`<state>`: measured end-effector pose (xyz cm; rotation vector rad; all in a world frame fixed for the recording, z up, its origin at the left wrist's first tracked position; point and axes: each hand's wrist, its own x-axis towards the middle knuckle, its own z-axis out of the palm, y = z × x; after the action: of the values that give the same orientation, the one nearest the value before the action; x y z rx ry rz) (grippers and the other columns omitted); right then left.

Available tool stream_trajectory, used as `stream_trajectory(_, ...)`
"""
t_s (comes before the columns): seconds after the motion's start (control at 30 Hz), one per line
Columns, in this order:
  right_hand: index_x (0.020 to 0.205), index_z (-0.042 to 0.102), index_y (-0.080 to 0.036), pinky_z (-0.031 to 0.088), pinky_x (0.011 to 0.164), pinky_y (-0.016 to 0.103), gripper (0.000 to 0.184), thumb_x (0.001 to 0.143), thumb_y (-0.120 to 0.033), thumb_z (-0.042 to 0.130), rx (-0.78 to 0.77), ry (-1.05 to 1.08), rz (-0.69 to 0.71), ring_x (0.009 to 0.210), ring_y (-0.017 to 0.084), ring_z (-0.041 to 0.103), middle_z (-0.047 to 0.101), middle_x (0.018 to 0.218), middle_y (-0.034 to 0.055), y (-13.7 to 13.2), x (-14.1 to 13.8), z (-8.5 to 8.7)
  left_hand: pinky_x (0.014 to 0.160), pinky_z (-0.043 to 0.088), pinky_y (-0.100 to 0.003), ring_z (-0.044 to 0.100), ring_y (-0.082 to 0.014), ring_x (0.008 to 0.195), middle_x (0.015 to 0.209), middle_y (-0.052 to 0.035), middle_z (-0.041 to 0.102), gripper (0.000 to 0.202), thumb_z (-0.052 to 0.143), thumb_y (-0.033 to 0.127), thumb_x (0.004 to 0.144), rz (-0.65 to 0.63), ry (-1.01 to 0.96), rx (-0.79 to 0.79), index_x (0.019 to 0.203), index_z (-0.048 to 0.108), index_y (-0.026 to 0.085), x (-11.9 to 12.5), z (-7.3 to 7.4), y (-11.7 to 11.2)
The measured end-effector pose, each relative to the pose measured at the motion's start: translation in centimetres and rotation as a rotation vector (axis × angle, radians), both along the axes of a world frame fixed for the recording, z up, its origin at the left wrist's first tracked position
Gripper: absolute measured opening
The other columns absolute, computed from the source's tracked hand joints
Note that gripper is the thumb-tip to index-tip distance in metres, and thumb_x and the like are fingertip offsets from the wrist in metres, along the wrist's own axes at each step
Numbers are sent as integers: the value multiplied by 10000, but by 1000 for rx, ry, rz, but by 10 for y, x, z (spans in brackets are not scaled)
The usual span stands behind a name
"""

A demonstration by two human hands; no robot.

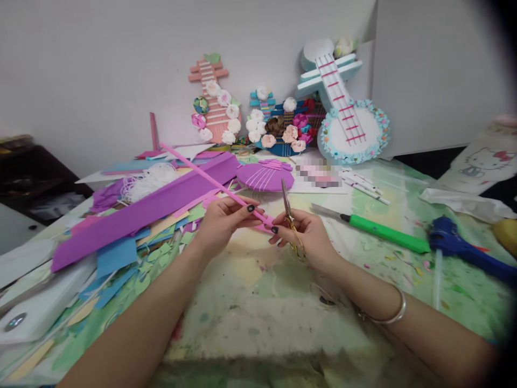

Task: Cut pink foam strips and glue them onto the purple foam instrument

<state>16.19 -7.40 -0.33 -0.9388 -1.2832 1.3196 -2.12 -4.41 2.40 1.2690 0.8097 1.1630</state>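
Observation:
A long narrow pink strip [197,171] runs from the upper left down between my hands. My left hand [220,223] pinches it near its lower end, thumb on top. Fingers closed, my right hand [313,237] has gold-handled scissors [287,207] tucked in it, blades pointing up and away from the strip. Its thumb and fingertip also touch the strip's lower end. Just behind the hands lies a purple instrument-shaped craft piece [264,177] with pale strings. A wide purple folded strip [145,215] stretches out to the left.
Paper scraps [151,258] and a bundle of white string [147,180] cover the left side. On the right lie a green-handled knife [383,231] and a blue glue gun [452,237]. Flower-decorated model instruments, including a pink one [210,108] and a white one [343,102], lean against the wall.

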Motion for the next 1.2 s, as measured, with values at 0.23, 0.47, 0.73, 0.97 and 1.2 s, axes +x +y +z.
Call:
stream_trajectory(0.23, 733, 601, -166, 281, 382, 208, 263, 700, -412, 690, 103, -165, -136, 371, 59, 370, 505, 473, -54, -1, 4, -1, 635, 595, -266, 705, -177, 670, 716, -43, 718, 241, 771, 295, 662, 129, -48, 58, 814, 689, 127, -10, 7, 6)
stream_trajectory(0.47, 685, 574, -183, 300, 508, 228, 203, 715, -364, 660, 586, -846, -311, 484, 90, 445, 550, 537, -32, -4, 9, -4, 557, 593, -275, 701, -203, 587, 647, -48, 714, 297, 787, 342, 626, 256, 1, 70, 783, 670, 119, -11, 7, 8)
stream_trajectory(0.73, 747, 637, -173, 267, 493, 243, 237, 775, -405, 600, 699, -1147, -410, 519, 132, 561, 638, 586, 14, 2, 10, -14, 563, 599, -275, 700, -192, 588, 660, -48, 715, 294, 785, 339, 633, 300, 4, 106, 788, 678, 114, -9, 4, 7)
stream_trajectory(0.97, 748, 646, -182, 234, 478, 250, 229, 780, -403, 596, 756, -1187, -475, 517, 140, 585, 653, 573, 21, 3, 11, -17, 566, 602, -296, 695, -199, 571, 643, -51, 710, 329, 793, 360, 613, 344, 12, 104, 790, 677, 109, -6, 3, 5)
stream_trajectory(1.2, 762, 648, -178, 207, 480, 255, 214, 788, -384, 594, 789, -1207, -501, 524, 147, 588, 667, 588, 34, 4, 12, -17, 576, 606, -290, 691, -185, 567, 651, -47, 710, 325, 792, 355, 617, 340, 8, 112, 799, 680, 111, -6, 1, 6)
